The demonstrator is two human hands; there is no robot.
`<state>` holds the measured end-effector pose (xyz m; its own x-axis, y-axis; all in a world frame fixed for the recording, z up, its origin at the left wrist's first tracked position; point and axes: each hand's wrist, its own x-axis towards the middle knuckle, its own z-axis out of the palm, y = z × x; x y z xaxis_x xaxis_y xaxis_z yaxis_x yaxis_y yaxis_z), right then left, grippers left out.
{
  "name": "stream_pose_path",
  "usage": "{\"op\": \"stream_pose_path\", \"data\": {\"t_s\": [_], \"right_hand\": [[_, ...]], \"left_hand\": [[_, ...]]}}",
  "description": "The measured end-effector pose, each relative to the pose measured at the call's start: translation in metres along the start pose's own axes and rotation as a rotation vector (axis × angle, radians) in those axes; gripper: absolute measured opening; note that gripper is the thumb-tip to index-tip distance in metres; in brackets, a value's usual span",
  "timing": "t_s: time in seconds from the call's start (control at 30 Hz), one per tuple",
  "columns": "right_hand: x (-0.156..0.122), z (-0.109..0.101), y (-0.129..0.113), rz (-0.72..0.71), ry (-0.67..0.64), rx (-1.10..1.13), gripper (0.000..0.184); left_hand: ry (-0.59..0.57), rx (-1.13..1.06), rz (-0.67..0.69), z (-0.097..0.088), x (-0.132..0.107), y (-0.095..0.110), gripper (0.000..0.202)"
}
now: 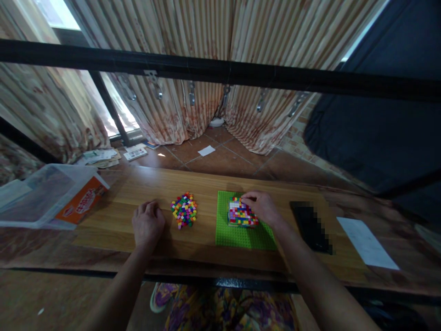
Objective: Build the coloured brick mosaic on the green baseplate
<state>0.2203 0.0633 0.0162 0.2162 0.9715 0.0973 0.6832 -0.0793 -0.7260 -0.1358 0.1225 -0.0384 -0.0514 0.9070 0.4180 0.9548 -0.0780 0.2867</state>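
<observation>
My right hand (262, 207) reaches over a block of multicoloured toy bricks (241, 215), thumb and fingers pinched at its upper edge. Whatever is between those fingertips is too small to make out. The block stands on a green studded baseplate (229, 239), with a whitish patch at its upper left. A loose pile of small coloured bricks (184, 210) lies on the wood to the left of the baseplate. Left of that pile, my left hand (148, 223) rests on the tabletop with its fingers curled in; nothing shows in it.
The wooden table (117, 211) holds a clear plastic box (51, 193) with an orange label at left. A black, partly pixelated device (306, 225) and a white paper sheet (367, 242) lie at right. A dark metal bar (206, 64) crosses above, before the curtains (193, 27).
</observation>
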Motion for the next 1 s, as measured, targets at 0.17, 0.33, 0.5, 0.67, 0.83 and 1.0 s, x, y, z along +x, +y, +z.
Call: {"op": "stream_pose_path", "data": {"t_s": [0.17, 0.33, 0.5, 0.67, 0.83, 1.0], "right_hand": [[0.001, -0.001, 0.003, 0.015, -0.030, 0.021, 0.011], [0.002, -0.001, 0.007, 0.012, -0.055, 0.045, 0.013], [-0.002, -0.004, 0.005, 0.030, -0.051, 0.042, 0.016], [-0.027, 0.002, -0.020, -0.063, 0.255, -0.049, 0.024], [-0.062, 0.051, -0.063, -0.353, 0.073, 0.011, 0.018], [-0.073, 0.116, -0.079, -0.354, -0.109, -0.036, 0.014]], "left_hand": [[0.003, -0.008, 0.004, -0.001, -0.001, 0.001, 0.031], [0.023, -0.009, 0.017, 0.001, -0.001, 0.000, 0.030], [0.032, -0.021, 0.002, 0.003, -0.001, 0.000, 0.029], [-0.005, -0.033, -0.036, 0.001, -0.003, 0.002, 0.029], [-0.011, -0.053, -0.057, 0.000, -0.004, 0.005, 0.029], [-0.009, -0.088, -0.056, -0.001, -0.005, 0.004, 0.026]]}}
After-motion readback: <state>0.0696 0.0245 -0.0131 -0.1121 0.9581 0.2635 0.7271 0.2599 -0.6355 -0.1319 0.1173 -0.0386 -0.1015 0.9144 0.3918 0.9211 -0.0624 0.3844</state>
